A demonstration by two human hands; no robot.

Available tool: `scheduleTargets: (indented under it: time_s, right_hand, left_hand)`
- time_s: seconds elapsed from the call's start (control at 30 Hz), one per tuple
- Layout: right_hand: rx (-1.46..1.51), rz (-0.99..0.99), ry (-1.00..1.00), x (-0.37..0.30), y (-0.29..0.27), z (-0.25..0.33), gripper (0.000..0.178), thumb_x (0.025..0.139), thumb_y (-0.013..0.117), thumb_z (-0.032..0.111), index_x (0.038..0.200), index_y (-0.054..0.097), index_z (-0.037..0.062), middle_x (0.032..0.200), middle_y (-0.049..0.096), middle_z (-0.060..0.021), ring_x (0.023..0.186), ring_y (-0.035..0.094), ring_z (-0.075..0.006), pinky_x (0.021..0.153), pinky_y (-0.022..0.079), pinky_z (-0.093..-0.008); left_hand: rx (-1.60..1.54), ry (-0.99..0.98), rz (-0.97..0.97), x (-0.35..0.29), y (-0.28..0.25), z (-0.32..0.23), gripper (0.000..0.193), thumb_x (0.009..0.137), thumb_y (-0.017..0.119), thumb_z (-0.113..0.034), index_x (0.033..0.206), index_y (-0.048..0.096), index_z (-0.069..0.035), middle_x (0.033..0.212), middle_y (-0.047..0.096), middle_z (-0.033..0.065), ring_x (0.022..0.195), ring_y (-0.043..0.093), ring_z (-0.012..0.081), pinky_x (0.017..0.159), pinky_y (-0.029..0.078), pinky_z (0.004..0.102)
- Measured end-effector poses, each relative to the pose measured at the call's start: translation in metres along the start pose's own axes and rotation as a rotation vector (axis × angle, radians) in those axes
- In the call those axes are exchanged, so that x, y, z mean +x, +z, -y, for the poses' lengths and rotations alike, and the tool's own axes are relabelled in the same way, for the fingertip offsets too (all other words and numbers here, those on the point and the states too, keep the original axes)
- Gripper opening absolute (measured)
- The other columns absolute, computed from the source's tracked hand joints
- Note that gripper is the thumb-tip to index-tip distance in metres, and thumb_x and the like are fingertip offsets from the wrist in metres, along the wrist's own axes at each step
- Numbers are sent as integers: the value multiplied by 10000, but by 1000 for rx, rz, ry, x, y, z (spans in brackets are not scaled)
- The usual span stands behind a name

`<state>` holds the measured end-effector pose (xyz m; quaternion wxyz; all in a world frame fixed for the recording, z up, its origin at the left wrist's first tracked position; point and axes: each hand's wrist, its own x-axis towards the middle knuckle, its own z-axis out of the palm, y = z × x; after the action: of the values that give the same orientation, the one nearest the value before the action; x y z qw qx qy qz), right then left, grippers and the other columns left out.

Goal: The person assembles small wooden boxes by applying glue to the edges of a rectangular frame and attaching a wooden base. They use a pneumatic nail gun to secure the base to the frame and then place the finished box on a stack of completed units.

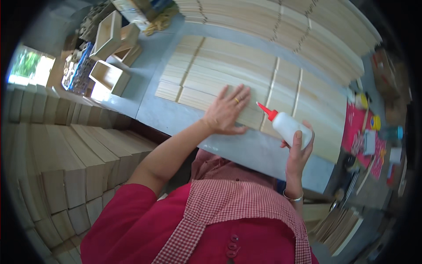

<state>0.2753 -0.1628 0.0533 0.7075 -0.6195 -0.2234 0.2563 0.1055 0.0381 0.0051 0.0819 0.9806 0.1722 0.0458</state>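
A row of pale wooden boards with grooves cut across them lies side by side on the grey table. My left hand rests flat on the boards' near edge, fingers spread, a ring on one finger. In my right hand is a white squeeze glue bottle with a red nozzle. The bottle is tilted, its tip pointing up and left, close to my left hand and above the boards. My right fingers wrap round the bottle's lower part.
Stacked grooved boards stand along the table's far side. Small open wooden boxes sit at the back left, beside a blue-rimmed basket. Thick stacks of wooden planks fill the left. Jars and tools lie on a red mat at right.
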Motion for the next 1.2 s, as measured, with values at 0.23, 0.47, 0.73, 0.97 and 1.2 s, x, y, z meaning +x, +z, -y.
scheduleTargets:
  time_s: [0.23,0.47,0.73,0.97,1.2]
  right_hand:
    - [-18,198,-123,115,158,-30,549,908,795,311,1209,491,-35,997,641,-147,701,651,-141,564,528,-263]
    - [-304,19,-196,192,257,-98,727,876,772,495,1190,491,-97,1070,649,-263,920,696,-336,806,564,-446]
    - [-399,0,-134,177,272,-95,670,882,762,413,1186,494,-120,1095,647,-303,1003,683,-407,883,545,-478]
    - [-453,90,-234,114,248,-97,593,900,777,357,1156,494,-96,906,660,-199,618,655,-217,545,528,-329]
    - [-545,174,-254,61,233,-82,584,914,770,348,1179,497,-95,829,672,-172,552,654,-176,492,522,-300]
  left_hand:
    - [-92,4,-81,-3,-1,3,1009,792,609,-652,1523,405,13,1638,334,172,1558,222,326,1261,117,577]
    - [-183,12,3,0,-5,7,957,799,602,-635,1464,480,42,1531,473,177,1510,309,331,1262,114,591]
    - [-271,23,-153,-7,9,10,844,772,633,-605,1377,574,-20,1437,554,142,1457,375,328,1264,99,596]
    - [-393,54,-297,-6,24,15,877,792,656,-587,1450,490,-32,1552,446,153,1476,349,342,1255,175,558]
    - [-307,45,-370,-11,32,15,914,803,680,-543,1508,414,-25,1621,346,154,1512,299,333,1255,222,508]
